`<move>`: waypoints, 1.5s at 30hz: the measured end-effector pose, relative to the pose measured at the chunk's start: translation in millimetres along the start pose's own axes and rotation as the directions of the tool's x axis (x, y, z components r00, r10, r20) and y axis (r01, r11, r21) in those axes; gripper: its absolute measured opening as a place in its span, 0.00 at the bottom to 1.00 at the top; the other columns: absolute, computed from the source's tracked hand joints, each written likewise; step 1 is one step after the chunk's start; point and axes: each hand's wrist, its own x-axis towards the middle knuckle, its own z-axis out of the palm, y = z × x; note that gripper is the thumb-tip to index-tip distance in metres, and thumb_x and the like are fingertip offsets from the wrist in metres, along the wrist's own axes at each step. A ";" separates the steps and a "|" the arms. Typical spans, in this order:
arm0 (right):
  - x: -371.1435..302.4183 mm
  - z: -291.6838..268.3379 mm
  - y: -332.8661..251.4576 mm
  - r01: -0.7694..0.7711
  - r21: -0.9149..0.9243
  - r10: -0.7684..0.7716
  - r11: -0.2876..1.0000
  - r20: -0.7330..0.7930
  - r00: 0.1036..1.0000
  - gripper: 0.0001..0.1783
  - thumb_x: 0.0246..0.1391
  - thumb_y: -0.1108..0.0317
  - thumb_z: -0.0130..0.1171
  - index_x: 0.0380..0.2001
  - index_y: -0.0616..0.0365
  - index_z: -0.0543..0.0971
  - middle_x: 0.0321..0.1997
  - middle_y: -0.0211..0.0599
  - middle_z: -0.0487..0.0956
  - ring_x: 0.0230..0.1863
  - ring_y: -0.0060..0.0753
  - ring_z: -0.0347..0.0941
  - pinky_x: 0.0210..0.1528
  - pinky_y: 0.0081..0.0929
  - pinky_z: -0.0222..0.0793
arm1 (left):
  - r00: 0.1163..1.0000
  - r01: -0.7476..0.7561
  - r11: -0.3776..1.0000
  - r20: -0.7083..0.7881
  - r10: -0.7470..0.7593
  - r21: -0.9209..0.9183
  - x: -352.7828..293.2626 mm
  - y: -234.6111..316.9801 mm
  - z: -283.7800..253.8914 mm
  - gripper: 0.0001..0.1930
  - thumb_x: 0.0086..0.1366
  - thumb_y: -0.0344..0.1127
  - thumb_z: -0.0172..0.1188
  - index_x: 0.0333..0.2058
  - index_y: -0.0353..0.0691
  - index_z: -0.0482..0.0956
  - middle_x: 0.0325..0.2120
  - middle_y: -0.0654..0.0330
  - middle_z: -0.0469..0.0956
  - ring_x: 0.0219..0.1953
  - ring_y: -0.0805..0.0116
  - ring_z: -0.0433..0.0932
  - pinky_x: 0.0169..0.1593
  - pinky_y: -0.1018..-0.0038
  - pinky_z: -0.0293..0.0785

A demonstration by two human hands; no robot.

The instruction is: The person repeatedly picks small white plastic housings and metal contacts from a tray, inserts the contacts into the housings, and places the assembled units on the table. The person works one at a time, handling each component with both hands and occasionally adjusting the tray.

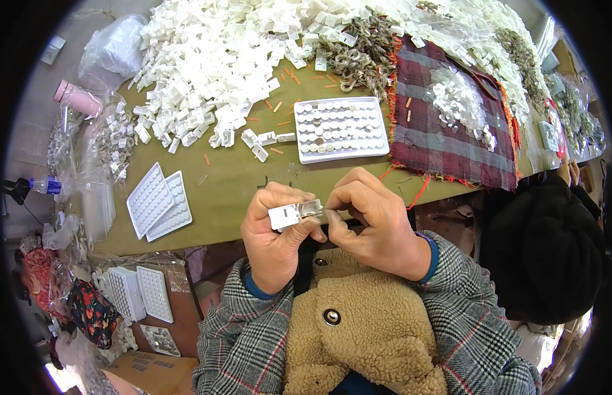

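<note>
My left hand (269, 247) grips a small white plastic case (283, 218) between thumb and fingers. Its right end is open and shows a clear or metallic inside. Against that end, the thumb and forefinger of my right hand (381, 227) are pinched together; whatever lies between them is too small to make out. Just beyond my hands is a white tray (345, 158) with rows of round, button-like pieces. Left of the tray are a few loose white cases (260, 153) and scattered thin orange strips (277, 106).
A large heap of white plastic cases (194, 72) covers the table's far side, beside a pile of tangled grey-brown cords (358, 56). Small clear pieces (454, 99) lie on a plaid cloth (418, 148). Two empty trays (150, 201) rest at left. Another person (543, 250) sits at right.
</note>
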 end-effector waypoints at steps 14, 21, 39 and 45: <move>-1.8 5.9 10.6 -0.355 0.321 0.351 0.878 0.072 0.933 0.08 0.54 0.78 0.61 0.38 0.66 0.77 0.34 0.29 0.78 0.34 0.15 0.71 0.35 0.17 0.69 | 0.918 0.364 0.689 0.118 -0.378 -0.627 -0.3 -7.1 -8.2 0.16 0.71 0.34 0.57 0.53 0.33 0.73 0.44 0.48 0.78 0.30 0.70 0.80 0.32 0.74 0.84; 3.8 7.8 10.5 0.061 0.057 -0.057 0.997 -0.059 0.997 0.09 0.47 0.81 0.64 0.33 0.63 0.77 0.33 0.42 0.77 0.33 0.44 0.75 0.35 0.34 0.72 | 0.937 0.310 0.892 -0.055 -0.346 -0.329 -1.8 -8.3 -8.8 0.13 0.70 0.30 0.58 0.48 0.29 0.76 0.37 0.51 0.82 0.32 0.66 0.84 0.37 0.71 0.86; 37.4 -27.2 45.9 -0.265 -0.337 0.151 0.903 -0.329 0.932 0.10 0.53 0.83 0.60 0.39 0.66 0.82 0.35 0.43 0.78 0.34 0.41 0.78 0.36 0.28 0.73 | 0.880 0.472 0.816 0.116 -0.462 -0.333 16.9 -18.1 -19.7 0.15 0.71 0.30 0.56 0.51 0.26 0.73 0.38 0.48 0.81 0.32 0.67 0.82 0.39 0.68 0.86; 46.5 -27.3 81.8 -0.103 -0.444 -0.024 0.890 -0.272 0.962 0.12 0.52 0.81 0.59 0.40 0.63 0.82 0.33 0.43 0.75 0.33 0.46 0.76 0.36 0.35 0.73 | 0.857 0.515 0.779 0.221 -0.465 -0.359 20.7 -23.9 -26.1 0.15 0.69 0.32 0.60 0.50 0.27 0.75 0.38 0.46 0.81 0.31 0.65 0.82 0.37 0.67 0.86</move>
